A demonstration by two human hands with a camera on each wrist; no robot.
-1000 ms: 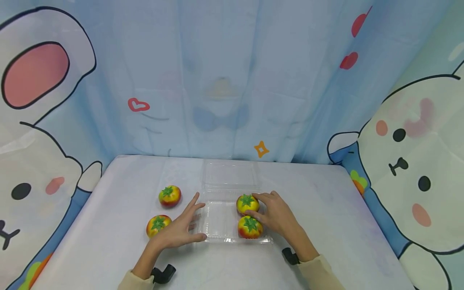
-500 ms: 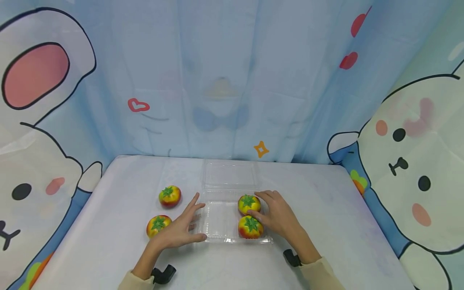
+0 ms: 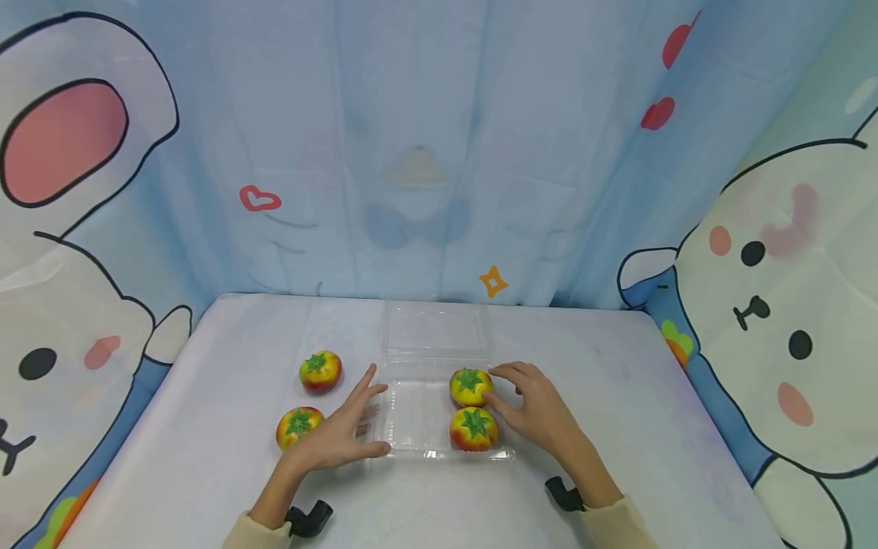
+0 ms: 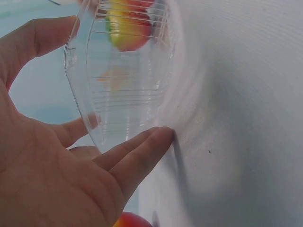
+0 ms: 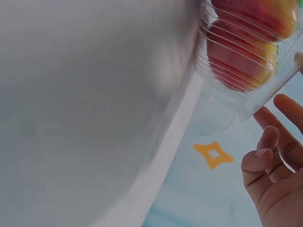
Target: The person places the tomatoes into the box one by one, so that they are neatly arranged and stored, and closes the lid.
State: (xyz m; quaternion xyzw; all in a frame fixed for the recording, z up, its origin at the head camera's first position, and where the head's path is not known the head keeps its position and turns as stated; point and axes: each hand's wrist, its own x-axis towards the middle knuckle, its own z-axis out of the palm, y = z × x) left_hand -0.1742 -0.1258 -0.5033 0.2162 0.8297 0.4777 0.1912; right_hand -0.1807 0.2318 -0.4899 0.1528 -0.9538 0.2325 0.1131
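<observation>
A clear plastic clamshell box (image 3: 418, 415) lies with its lid (image 3: 435, 329) folded back on the table. In its right side sit two red-and-yellow fruits with green star-shaped leaf tops, a rear fruit (image 3: 470, 387) and a front fruit (image 3: 473, 428). My left hand (image 3: 336, 438) is spread at the box's left edge, thumb and fingertips at the rim. My right hand (image 3: 538, 408) is at the box's right side with relaxed fingers, beside the rear fruit, holding nothing. Both fruits show through the ribbed wall in the right wrist view.
Two more such fruits stand on the white table left of the box: a back-left fruit (image 3: 320, 372) and a front-left fruit (image 3: 299, 427), partly behind my left hand. A blue curtain (image 3: 411, 152) with cartoon prints hangs behind the table (image 3: 583, 358).
My right hand has let go of the rear fruit and drawn back to the right. That fruit shifted slightly right, then stayed in the box. My left hand has not visibly moved.
</observation>
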